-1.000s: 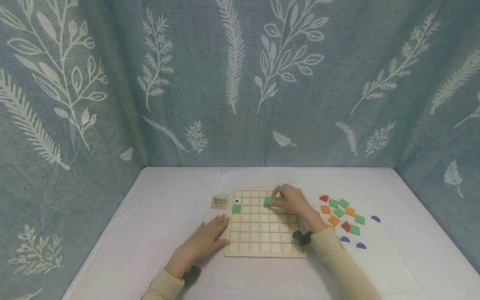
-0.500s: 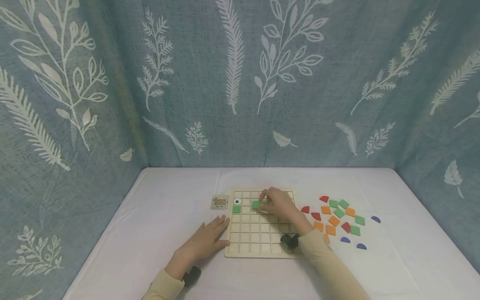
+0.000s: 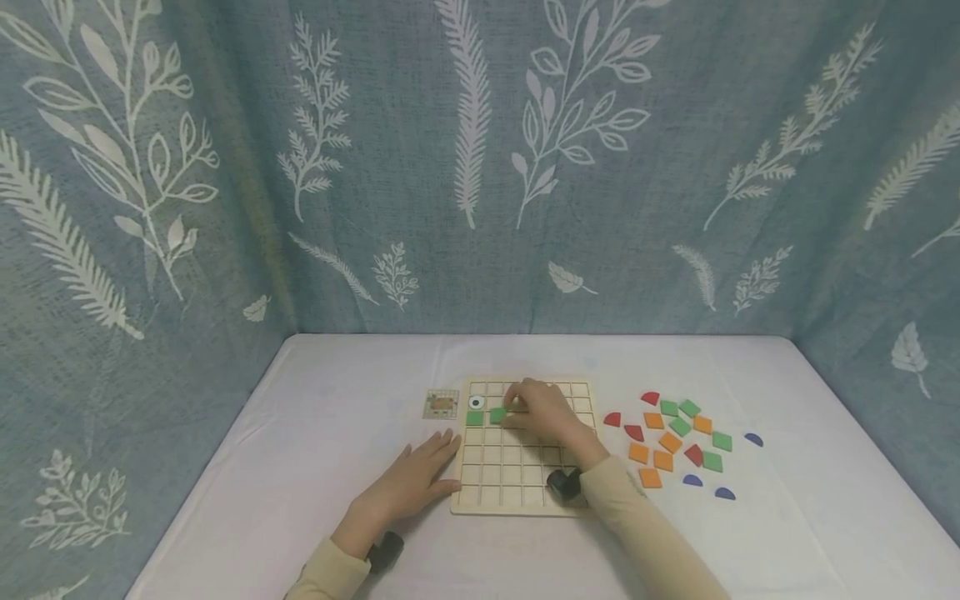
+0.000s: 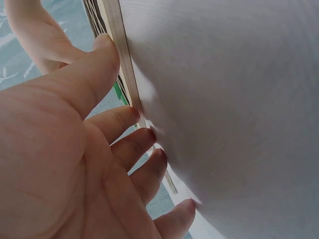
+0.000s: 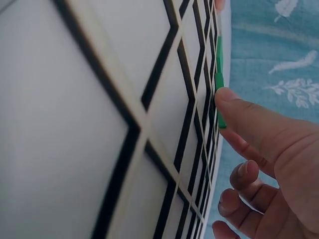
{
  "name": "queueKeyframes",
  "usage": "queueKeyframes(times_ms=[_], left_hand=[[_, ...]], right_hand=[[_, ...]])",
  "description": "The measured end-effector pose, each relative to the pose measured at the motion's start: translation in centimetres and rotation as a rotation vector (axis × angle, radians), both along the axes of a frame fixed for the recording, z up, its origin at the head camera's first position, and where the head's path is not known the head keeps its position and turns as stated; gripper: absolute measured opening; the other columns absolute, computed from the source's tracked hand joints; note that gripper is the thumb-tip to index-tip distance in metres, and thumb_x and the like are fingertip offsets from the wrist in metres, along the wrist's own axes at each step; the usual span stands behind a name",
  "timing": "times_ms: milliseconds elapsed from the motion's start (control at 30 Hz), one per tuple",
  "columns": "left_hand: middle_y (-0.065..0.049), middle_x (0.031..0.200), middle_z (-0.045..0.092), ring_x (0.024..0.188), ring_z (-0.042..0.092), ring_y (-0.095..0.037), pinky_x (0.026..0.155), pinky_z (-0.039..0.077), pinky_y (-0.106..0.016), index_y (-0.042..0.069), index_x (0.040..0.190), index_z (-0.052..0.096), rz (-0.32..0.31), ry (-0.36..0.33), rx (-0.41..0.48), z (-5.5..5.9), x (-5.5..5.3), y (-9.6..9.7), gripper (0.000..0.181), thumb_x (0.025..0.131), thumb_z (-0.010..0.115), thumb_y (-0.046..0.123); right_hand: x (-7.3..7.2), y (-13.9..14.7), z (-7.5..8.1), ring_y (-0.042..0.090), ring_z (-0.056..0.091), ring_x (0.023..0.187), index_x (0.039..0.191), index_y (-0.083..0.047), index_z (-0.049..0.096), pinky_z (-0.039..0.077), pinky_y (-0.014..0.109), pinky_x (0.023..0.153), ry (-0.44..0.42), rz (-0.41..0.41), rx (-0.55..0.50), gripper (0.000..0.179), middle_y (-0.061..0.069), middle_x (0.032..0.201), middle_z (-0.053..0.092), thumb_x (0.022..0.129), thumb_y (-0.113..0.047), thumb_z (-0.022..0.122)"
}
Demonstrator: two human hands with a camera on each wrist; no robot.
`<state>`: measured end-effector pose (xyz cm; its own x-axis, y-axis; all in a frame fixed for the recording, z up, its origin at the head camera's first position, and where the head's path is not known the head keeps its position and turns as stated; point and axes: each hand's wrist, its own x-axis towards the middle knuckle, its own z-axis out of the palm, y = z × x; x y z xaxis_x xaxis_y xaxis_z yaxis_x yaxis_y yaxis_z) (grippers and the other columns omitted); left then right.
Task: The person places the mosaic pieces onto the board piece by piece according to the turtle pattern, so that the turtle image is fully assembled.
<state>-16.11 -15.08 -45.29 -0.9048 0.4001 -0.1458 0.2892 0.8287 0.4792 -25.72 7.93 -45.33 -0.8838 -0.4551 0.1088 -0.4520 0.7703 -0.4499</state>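
Note:
A wooden grid board (image 3: 510, 476) lies on the table. My right hand (image 3: 551, 414) pinches a green square tile (image 3: 497, 415) between thumb and fingers over the board's second row. In the right wrist view the thumb presses on that tile (image 5: 220, 102), which is seen edge-on. Just left of it, another green tile (image 3: 475, 418) sits in a cell, below a white tile with an eye (image 3: 476, 402). My left hand (image 3: 412, 479) lies with straight fingers at the board's left edge; in the left wrist view its thumb and fingertips touch the board's side (image 4: 124, 55).
A small picture card (image 3: 441, 404) lies off the board's upper left corner. Right of the board are scattered green tiles (image 3: 669, 407), orange squares (image 3: 650, 478), red quarter-circles (image 3: 633, 433) and blue half-circles (image 3: 724, 493). A patterned curtain (image 3: 495, 167) stands behind the table.
My right hand has carried the green tile leftward across the board, to beside the placed green tile. More loose pieces on the right have come into sight. The left hand has stayed put.

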Motion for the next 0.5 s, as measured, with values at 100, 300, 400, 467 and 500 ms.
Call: queueKeyframes(times_ms=[100,300,400,467,500], left_hand=[[-0.013,0.150,0.030,0.139,0.023,-0.032,0.112,0.016,-0.058,0.007,0.143,0.035,0.002,0.001,-0.005,-0.03,0.02,-0.02,0.068,0.088,0.054,0.043],[-0.013,0.149,0.030,0.139,0.023,-0.032,0.112,0.016,-0.059,0.006,0.142,0.035,-0.005,0.004,0.000,-0.07,-0.06,-0.05,0.068,0.088,0.055,0.042],[-0.014,0.149,0.031,0.139,0.024,-0.033,0.112,0.016,-0.059,0.005,0.142,0.035,-0.007,0.006,0.003,-0.05,-0.06,-0.05,0.068,0.088,0.055,0.042],[-0.013,0.149,0.031,0.139,0.024,-0.032,0.112,0.016,-0.059,0.006,0.142,0.035,-0.005,0.005,0.001,-0.06,-0.05,-0.03,0.068,0.088,0.055,0.042],[-0.013,0.149,0.031,0.139,0.024,-0.032,0.112,0.016,-0.059,0.006,0.142,0.035,-0.004,0.005,0.002,-0.04,-0.04,-0.02,0.068,0.088,0.055,0.043]], right_hand=[[-0.01,-0.31,-0.02,0.011,0.046,0.067,0.092,-0.018,0.066,0.042,0.034,0.071,-0.012,-0.006,-0.001,0.023,-0.006,0.075,0.054,0.077,-0.033,0.075],[-0.07,-0.63,-0.08,0.012,0.044,0.064,0.093,-0.018,0.067,0.041,0.034,0.069,-0.030,-0.005,0.007,0.025,-0.006,0.071,0.051,0.077,-0.035,0.075],[-0.10,-0.72,-0.13,0.011,0.043,0.064,0.093,-0.019,0.067,0.039,0.033,0.069,-0.036,-0.005,0.020,0.025,-0.006,0.070,0.050,0.076,-0.036,0.076],[-0.11,-0.74,-0.15,0.012,0.043,0.065,0.093,-0.019,0.067,0.038,0.032,0.067,-0.037,-0.003,0.023,0.026,-0.006,0.070,0.049,0.076,-0.035,0.076],[-0.12,-0.74,-0.16,0.012,0.044,0.065,0.093,-0.019,0.067,0.039,0.033,0.068,-0.034,-0.001,0.027,0.026,-0.006,0.070,0.049,0.075,-0.036,0.076]])
